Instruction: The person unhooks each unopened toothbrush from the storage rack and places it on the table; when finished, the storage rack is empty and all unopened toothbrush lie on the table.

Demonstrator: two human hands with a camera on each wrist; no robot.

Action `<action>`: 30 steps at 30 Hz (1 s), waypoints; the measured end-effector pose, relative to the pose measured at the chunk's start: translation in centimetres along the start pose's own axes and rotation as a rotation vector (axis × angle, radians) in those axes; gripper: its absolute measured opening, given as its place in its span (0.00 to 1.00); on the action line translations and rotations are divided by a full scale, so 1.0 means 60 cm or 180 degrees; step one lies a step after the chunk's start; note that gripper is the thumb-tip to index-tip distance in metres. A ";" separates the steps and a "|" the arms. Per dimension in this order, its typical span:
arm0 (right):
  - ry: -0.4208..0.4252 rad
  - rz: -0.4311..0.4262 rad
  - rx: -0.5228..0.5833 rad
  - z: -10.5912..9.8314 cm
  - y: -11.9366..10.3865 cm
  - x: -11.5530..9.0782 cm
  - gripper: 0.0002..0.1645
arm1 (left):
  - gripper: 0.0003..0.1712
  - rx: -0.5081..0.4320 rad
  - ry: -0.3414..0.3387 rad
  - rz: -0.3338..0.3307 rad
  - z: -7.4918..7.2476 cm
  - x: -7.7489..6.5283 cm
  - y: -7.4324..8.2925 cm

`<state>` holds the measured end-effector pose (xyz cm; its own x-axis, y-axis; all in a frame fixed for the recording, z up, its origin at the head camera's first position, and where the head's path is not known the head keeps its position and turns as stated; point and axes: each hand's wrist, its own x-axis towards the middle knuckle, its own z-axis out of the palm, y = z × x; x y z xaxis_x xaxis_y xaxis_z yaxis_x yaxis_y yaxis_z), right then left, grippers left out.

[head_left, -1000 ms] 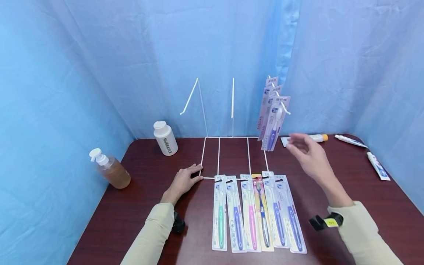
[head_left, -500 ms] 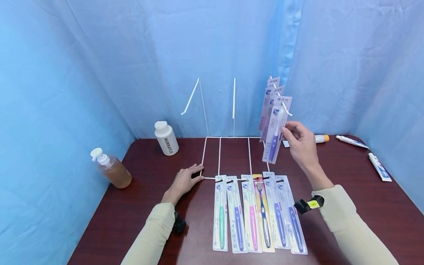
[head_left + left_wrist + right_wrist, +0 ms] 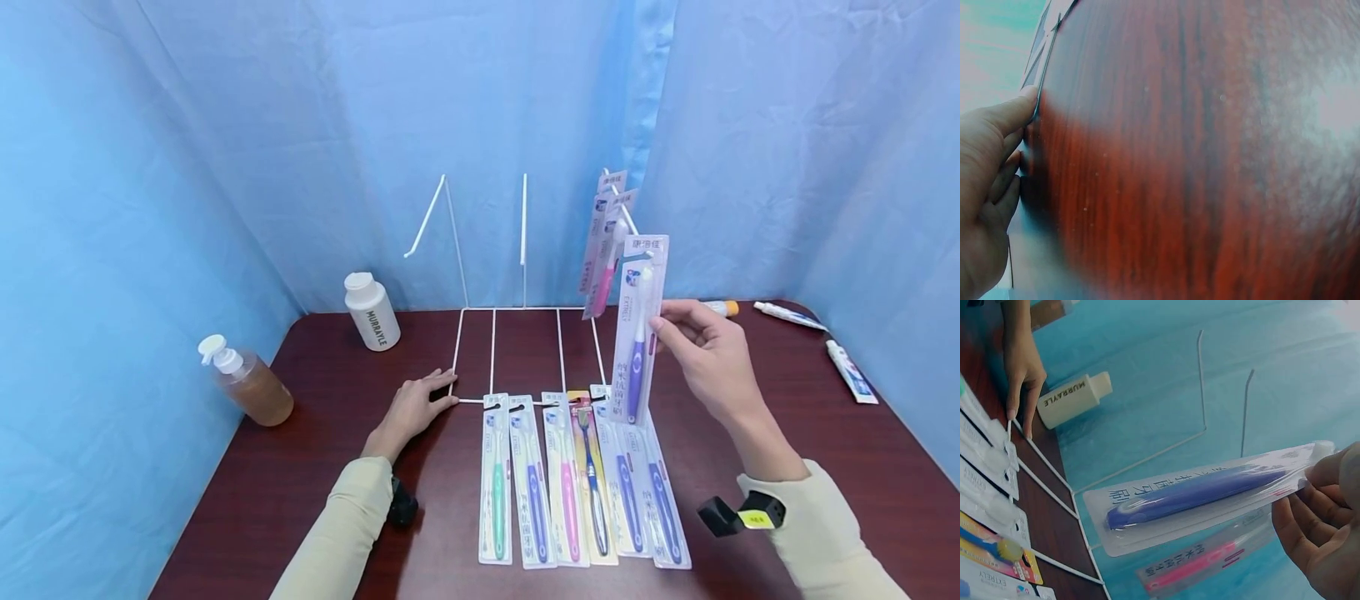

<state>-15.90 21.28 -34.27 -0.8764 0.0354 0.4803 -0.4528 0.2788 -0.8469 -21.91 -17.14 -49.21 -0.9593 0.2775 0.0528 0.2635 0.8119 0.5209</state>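
My right hand [image 3: 708, 354] pinches the edge of a packaged purple toothbrush [image 3: 636, 358] between thumb and fingers. Its card stands upright, with the hang slot right at the tip of the white rack's right hook. Behind it on that hook hangs a packaged pink toothbrush [image 3: 606, 279], with another pack farther back. My left hand [image 3: 411, 415] rests at the front left corner of the wire rack [image 3: 492, 350], fingers extended. In the left wrist view, the thumb [image 3: 1019, 109] lies against the wire. Two other hooks on the rack, the left hook [image 3: 426, 217] and middle hook [image 3: 523, 221], hold nothing.
Several packaged toothbrushes lie in a row before the rack, including a green one [image 3: 498, 492] and a yellow-backed one [image 3: 592, 483]. A white bottle [image 3: 372, 317] and an amber pump bottle [image 3: 258, 392] stand left. Toothpaste tubes [image 3: 851, 371] lie right. Blue curtains [image 3: 300, 125] surround the table.
My right hand reached the front purple toothbrush pack, took hold of its edge and drew it forward and down along the hook, exposing the pink one. My left hand stayed in place.
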 end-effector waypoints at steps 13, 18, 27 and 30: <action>0.0068 0.0158 0.0753 -0.055 -0.012 -0.038 0.16 | 0.29 -0.0055 -0.0038 -0.0041 -0.003 -0.003 0.004; -0.0078 0.0486 0.0904 -0.099 0.022 -0.070 0.14 | 0.29 -0.0071 -0.0056 -0.0040 -0.004 -0.003 0.005; -0.1168 0.1476 0.0697 -0.166 0.128 -0.144 0.15 | 0.29 -0.0012 -0.0049 -0.0077 -0.004 -0.003 0.003; -0.1314 0.1929 0.0445 -0.168 0.158 -0.160 0.18 | 0.30 -0.0014 -0.0057 -0.0083 -0.004 -0.003 0.003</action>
<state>-10.13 33.29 -44.59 -0.9569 -0.2269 -0.1814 0.1367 0.1993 -0.9704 -21.69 -17.13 -48.93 -0.9639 0.2653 0.0238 0.2378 0.8168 0.5257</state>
